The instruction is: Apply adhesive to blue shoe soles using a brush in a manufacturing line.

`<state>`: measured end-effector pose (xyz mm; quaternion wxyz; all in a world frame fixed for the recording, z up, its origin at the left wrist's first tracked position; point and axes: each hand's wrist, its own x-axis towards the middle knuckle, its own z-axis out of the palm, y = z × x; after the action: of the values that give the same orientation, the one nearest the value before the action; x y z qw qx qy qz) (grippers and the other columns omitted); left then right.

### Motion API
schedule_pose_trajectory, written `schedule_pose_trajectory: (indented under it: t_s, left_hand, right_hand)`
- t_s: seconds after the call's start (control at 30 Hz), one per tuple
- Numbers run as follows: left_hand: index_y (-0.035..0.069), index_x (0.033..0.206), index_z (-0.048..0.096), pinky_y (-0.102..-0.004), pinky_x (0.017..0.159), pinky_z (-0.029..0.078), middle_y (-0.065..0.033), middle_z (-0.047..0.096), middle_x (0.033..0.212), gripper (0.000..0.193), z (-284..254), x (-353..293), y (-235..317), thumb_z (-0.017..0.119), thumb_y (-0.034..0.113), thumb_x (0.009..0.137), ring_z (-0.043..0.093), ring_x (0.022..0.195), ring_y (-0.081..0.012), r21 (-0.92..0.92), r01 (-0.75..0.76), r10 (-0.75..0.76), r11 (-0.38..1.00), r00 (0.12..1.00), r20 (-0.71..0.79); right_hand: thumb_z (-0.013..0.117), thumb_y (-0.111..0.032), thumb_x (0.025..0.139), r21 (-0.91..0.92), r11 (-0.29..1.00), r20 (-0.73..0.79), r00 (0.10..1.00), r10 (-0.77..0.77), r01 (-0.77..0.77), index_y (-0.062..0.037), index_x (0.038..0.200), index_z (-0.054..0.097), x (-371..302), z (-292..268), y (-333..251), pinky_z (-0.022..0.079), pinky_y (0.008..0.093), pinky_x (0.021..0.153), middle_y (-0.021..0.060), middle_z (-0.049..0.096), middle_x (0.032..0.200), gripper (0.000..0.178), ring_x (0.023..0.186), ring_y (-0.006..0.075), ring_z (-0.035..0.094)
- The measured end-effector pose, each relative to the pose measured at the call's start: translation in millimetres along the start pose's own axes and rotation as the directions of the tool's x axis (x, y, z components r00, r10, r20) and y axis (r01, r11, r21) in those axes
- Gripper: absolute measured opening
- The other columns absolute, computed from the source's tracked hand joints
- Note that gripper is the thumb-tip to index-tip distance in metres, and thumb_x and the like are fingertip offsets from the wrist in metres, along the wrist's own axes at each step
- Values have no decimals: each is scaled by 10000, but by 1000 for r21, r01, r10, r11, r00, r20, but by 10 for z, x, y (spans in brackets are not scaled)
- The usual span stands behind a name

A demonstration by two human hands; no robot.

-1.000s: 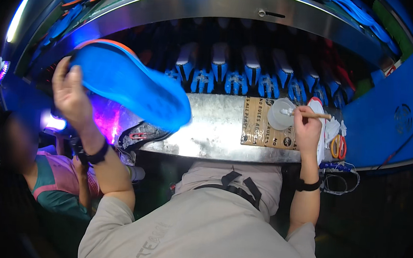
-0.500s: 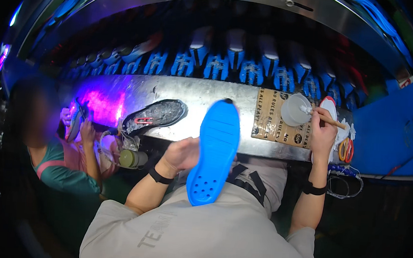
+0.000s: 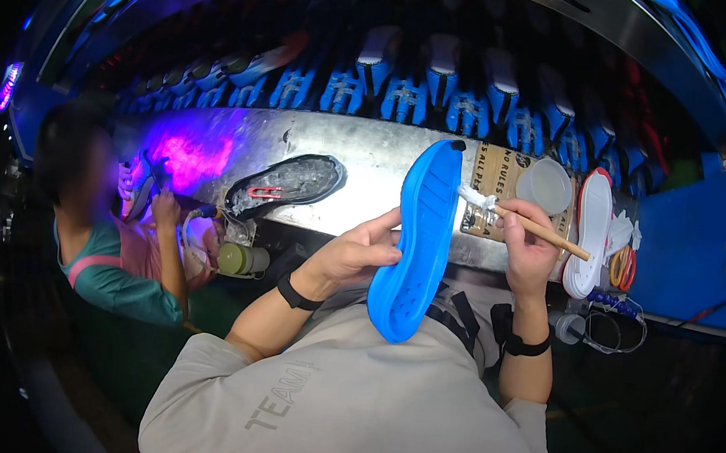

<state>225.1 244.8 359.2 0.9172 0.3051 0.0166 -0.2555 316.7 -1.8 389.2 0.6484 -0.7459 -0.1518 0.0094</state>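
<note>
A bright blue shoe sole (image 3: 423, 239) is held tilted before my body by my left hand (image 3: 352, 258), thumb over its near left edge. Its toe end has a small black patch, and several round dimples mark the heel end. My right hand (image 3: 530, 248) is closed round the wooden handle of a brush (image 3: 548, 233). White wrapping or bristles cover the brush's tip, which is close beside the sole's right edge; I cannot tell if they touch. Behind that hand a translucent bowl (image 3: 544, 187) rests on a piece of printed cardboard (image 3: 494, 175).
A dark shoe (image 3: 286, 186) with a red clip lies on the metal bench (image 3: 367, 147). To the right are a white sole with red edging (image 3: 590, 234), crumpled tissue and orange-handled scissors (image 3: 624, 266). Blue-clamped shoes (image 3: 405, 99) line the back. A co-worker (image 3: 128, 269) works at left.
My right hand has brought the brush from the bowl leftward to the sole. The left hand has tipped the sole, so its side wall shows. The view has shifted slightly.
</note>
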Motion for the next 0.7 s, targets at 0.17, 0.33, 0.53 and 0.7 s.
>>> schedule_pose_trajectory:
  t_s: [0.17, 0.33, 0.53, 0.7]
  left_hand:
    - [14, 1554, 197, -396, 1079, 434, -159, 495, 1427, 888, 23, 21, -17, 724, 136, 849, 542, 1269, -254, 82, -54, 51, 995, 998, 35]
    - [15, 1553, 204, -403, 1092, 419, -162, 476, 1445, 881, -10, 17, 10, 727, 144, 856, 526, 1286, -257, 86, -62, 61, 994, 998, 12]
    - [5, 1547, 222, -404, 1107, 395, -152, 486, 1438, 874, 8, 38, 17, 733, 159, 856, 511, 1298, -251, 171, -101, 92, 980, 994, 58]
    - [-9, 1547, 222, -398, 1112, 382, -147, 475, 1451, 882, 20, -15, 40, 740, 178, 858, 498, 1307, -241, 265, -81, 55, 961, 993, 105]
  right_hand:
    - [642, -26, 876, -169, 972, -16, 986, -168, 163, 11, 964, 693, 67, 75, -32, 486, 253, 723, 84, 675, 865, 108, 771, 127, 610]
    - [638, -21, 852, -195, 974, 115, 989, -95, 116, 8, 917, 693, -25, 28, -153, 480, 269, 662, 88, 672, 813, 89, 716, 142, 607]
    - [632, -29, 870, -155, 982, 20, 994, -106, 108, 11, 929, 689, 43, 65, -137, 474, 264, 666, 83, 678, 841, 92, 722, 136, 603]
    - [631, -38, 884, -79, 994, -93, 992, -80, 73, 17, 947, 686, 132, 77, -132, 477, 267, 697, 82, 684, 871, 101, 749, 139, 609]
